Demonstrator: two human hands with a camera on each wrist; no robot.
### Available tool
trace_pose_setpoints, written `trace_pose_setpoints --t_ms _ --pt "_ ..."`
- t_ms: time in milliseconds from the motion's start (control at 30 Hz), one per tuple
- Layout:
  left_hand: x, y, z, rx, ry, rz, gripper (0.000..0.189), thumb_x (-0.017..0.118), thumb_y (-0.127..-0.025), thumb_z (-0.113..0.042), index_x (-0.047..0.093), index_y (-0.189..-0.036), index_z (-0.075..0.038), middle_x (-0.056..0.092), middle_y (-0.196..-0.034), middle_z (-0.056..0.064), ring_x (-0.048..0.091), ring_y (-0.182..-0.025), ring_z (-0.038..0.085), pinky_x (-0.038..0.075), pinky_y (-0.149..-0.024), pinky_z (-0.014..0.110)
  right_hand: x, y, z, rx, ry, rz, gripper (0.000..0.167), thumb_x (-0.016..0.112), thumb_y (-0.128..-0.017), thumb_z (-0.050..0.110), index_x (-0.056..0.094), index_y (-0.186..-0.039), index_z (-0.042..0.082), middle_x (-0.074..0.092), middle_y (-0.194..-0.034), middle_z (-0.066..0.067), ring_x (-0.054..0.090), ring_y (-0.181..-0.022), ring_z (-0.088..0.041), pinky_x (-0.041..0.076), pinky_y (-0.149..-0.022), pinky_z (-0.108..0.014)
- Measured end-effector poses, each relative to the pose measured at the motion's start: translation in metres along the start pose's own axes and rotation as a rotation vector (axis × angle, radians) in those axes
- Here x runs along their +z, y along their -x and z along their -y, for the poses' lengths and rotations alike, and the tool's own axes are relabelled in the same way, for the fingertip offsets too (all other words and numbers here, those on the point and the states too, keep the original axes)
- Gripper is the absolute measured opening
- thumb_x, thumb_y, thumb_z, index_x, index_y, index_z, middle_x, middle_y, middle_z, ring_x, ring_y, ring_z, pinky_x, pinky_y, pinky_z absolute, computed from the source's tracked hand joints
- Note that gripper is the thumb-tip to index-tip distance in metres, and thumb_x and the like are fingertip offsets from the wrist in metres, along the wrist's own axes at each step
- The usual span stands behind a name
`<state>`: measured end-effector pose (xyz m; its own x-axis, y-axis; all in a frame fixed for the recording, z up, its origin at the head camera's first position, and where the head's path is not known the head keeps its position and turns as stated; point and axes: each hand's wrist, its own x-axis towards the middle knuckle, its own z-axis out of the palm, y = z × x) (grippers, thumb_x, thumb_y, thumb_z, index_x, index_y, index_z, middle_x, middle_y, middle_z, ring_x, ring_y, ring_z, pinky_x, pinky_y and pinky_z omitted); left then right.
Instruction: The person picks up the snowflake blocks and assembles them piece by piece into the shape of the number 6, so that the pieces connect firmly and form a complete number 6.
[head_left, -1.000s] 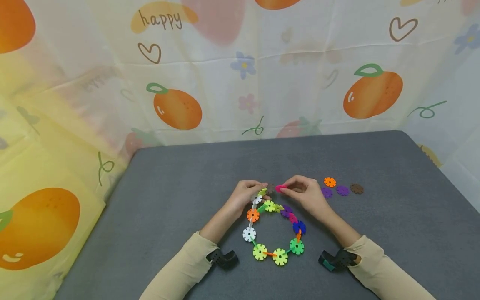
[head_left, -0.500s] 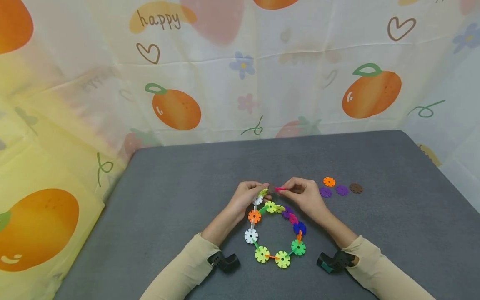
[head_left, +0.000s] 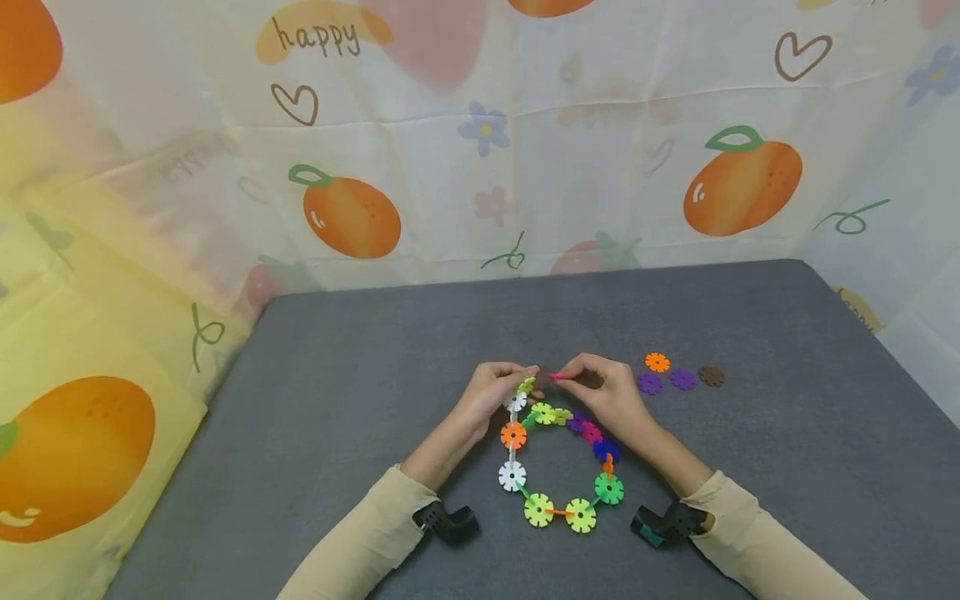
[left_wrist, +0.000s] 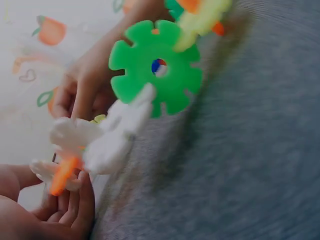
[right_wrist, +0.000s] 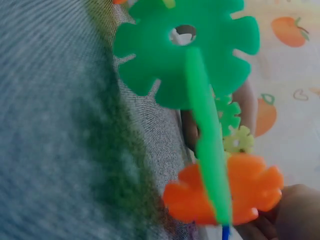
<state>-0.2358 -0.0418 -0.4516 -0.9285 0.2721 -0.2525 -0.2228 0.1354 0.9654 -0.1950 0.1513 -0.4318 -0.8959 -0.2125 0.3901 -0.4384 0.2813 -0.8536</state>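
A chain of slotted plastic flower discs hangs in a loop between my hands, with white, orange [head_left: 513,436], yellow-green, green [head_left: 609,488], blue and purple pieces. My left hand [head_left: 487,398] pinches the chain's upper left end, near a yellow disc [head_left: 527,385] and a brown disc [head_left: 543,380]. Between thumb and forefinger my right hand [head_left: 613,398] holds a pink disc [head_left: 556,377], edge-on and right at the brown disc's rim. A big green disc [left_wrist: 155,70] fills the left wrist view's middle. In the right wrist view, a green disc [right_wrist: 150,65] stands above an orange one [right_wrist: 250,190].
Loose discs lie on the grey table [head_left: 360,375] to the right of my right hand: an orange one [head_left: 657,362], two purple ones [head_left: 683,379] and a brown one [head_left: 712,377]. A fruit-printed cloth [head_left: 435,192] hangs behind the table.
My right hand has turned the pink disc edge-on and brought it slightly left, to the brown disc. The hanging loop has swung to the right. My left hand has stayed nearly still.
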Motion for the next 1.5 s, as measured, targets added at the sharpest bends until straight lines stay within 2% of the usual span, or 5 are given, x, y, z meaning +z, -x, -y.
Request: trace_pose_setpoints --t_ms 400,833,1033,1267,1500 --pt "0.0 -0.002 0.0 -0.066 0.191 0.04 0.033 0.061 -0.094 -0.019 0.067 -0.11 0.01 0.07 -0.073 -0.002 0.069 -0.066 0.008 0.058 -0.064 0.022 0.001 -0.002 -0.002 0.075 -0.051 -0.021 0.01 0.063 -0.091 -0.004 0.068 -0.099 -0.006 0.067 -0.095 -0.021 0.066 -0.081 -0.043 0.06 -0.073 -0.04" --pt "0.0 -0.001 0.0 -0.043 0.148 0.001 0.029 0.062 -0.094 -0.02 0.071 -0.102 0.007 0.072 -0.077 0.002 0.07 -0.068 0.009 0.059 -0.067 0.023 0.009 0.0 -0.032 0.13 -0.063 -0.088 0.012 0.063 -0.094 0.01 0.064 -0.102 0.001 0.069 -0.097 -0.017 0.07 -0.082 -0.021 0.06 -0.076 -0.025" --pt "-0.006 -0.003 0.001 -0.057 0.072 -0.026 0.03 0.061 -0.095 -0.02 0.071 -0.106 0.006 0.072 -0.109 0.012 0.068 -0.073 0.006 0.059 -0.075 0.024 -0.004 -0.003 -0.034 0.044 -0.026 -0.149 0.011 0.063 -0.094 0.008 0.063 -0.101 -0.001 0.067 -0.095 -0.019 0.069 -0.08 -0.022 0.06 -0.074 -0.026" --pt "-0.01 -0.004 0.003 -0.054 0.092 0.005 0.03 0.06 -0.095 -0.018 0.069 -0.113 0.004 0.065 -0.128 0.017 0.071 -0.075 0.007 0.059 -0.077 0.023 -0.014 -0.004 -0.042 0.265 -0.244 0.005 0.021 0.065 -0.093 0.009 0.062 -0.104 -0.008 0.067 -0.101 -0.031 0.073 -0.08 -0.016 0.061 -0.079 -0.027" --pt "-0.004 -0.002 0.001 -0.062 0.077 -0.015 0.029 0.062 -0.094 -0.021 0.072 -0.106 0.003 0.071 -0.111 0.013 0.07 -0.072 0.008 0.059 -0.07 0.022 -0.008 -0.003 -0.036 0.26 -0.218 0.082 0.015 0.067 -0.091 0.008 0.064 -0.099 -0.005 0.069 -0.099 -0.026 0.073 -0.081 -0.019 0.061 -0.078 -0.028"
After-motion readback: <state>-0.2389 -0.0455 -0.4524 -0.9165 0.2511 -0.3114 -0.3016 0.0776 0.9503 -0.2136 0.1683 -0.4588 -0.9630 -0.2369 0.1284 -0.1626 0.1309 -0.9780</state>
